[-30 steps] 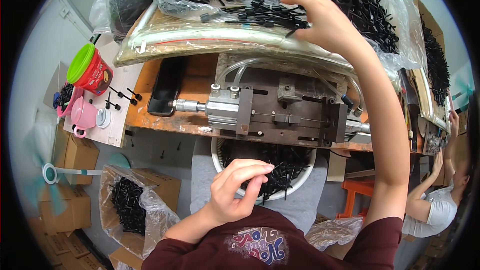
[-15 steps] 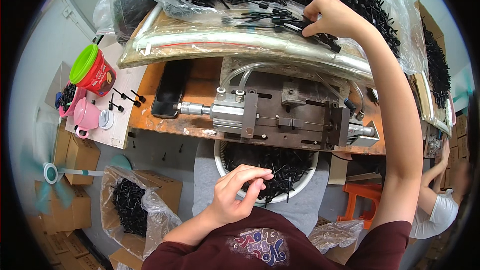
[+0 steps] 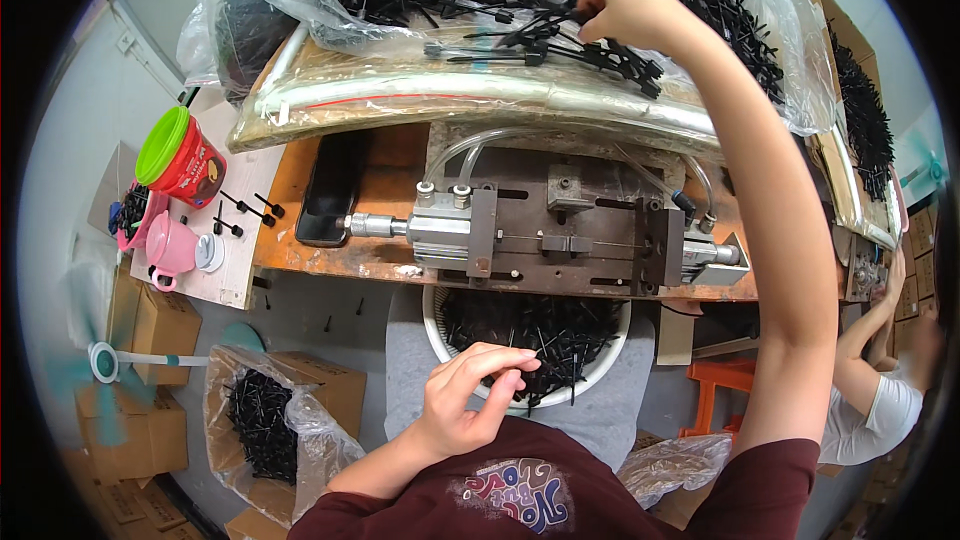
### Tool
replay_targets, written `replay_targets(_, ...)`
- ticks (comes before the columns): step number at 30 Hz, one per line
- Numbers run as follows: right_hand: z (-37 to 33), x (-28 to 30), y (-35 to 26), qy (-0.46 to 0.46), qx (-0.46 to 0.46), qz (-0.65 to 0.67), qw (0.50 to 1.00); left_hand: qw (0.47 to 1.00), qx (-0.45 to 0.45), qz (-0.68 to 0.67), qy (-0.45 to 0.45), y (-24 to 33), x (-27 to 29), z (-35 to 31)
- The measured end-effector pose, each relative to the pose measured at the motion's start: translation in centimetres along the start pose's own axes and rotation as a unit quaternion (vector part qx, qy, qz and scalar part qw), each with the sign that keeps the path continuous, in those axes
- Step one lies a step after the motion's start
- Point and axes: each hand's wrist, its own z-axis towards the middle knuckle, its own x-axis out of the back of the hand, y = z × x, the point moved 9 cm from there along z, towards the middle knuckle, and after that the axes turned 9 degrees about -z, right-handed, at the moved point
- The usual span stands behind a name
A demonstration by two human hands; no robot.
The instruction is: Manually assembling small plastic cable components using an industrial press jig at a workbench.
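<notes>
Item: right hand (image 3: 632, 8). I am reaching with it over the plastic-lined tray (image 3: 430, 92) at the counter's (image 3: 283, 248) back edge; its fingers are curling narrow at the black pieces (image 3: 625, 64), and I am not managing to tell whether they are gripping any.

Item: black pieces, lying loose near the tray's front edge, apart from the heap (image 3: 712, 2), probably for easier picking.

Item: left hand (image 3: 467, 395), hovering by the basket (image 3: 603, 376), thumb and forefinger almost meeting; whether anything is sitting between them, I cannot tell.

Item: basket, white, resting at the lap (image 3: 408, 340) below the counter's front edge, seemingly for keeping its pieces close.

Item: metal fixture (image 3: 540, 266), lying along that front edge, presumably for staying within both hands' reach.

Changes, against half a second ago: the right hand is sitting farther from the tray's front edge, nearer the heap; the left is keeping its pose.
</notes>
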Motion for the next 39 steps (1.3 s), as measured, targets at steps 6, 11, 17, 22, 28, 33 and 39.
replay_targets(6, -0.8, 1.7, 5.3, 0.032, -0.068, 0.127, 0.989, 1.000, 0.015, -0.004, -0.011, -0.5, -0.4, -0.1)
replay_targets(11, -0.8, -0.1, 6.1, 0.028, -0.090, 0.125, 0.988, 0.996, -0.052, -0.009, -0.066, 0.2, -1.6, 0.0)
replay_targets(17, -2.0, 2.8, 3.9, 0.064, -0.100, 0.091, 0.989, 0.994, -0.068, -0.029, -0.083, 0.8, -1.8, 0.0)
replay_targets(22, -2.7, 4.3, 5.0, 0.098, -0.133, 0.295, 0.941, 0.992, -0.094, 0.024, -0.078, 1.3, -1.2, 0.1)
replay_targets(28, -3.8, 2.7, 8.9, 0.149, -0.095, 0.427, 0.887, 0.990, -0.112, 0.052, -0.069, 2.1, -1.4, 0.8)
replay_targets(33, -6.3, 2.7, 9.4, 0.170, -0.104, 0.454, 0.869, 0.986, -0.114, 0.110, -0.046, 2.3, -1.4, 1.9)
replay_targets(39, -14.8, 2.5, -0.1, 0.106, -0.056, 0.504, 0.855, 0.997, -0.024, 0.041, 0.053, 2.4, 1.6, 6.2)
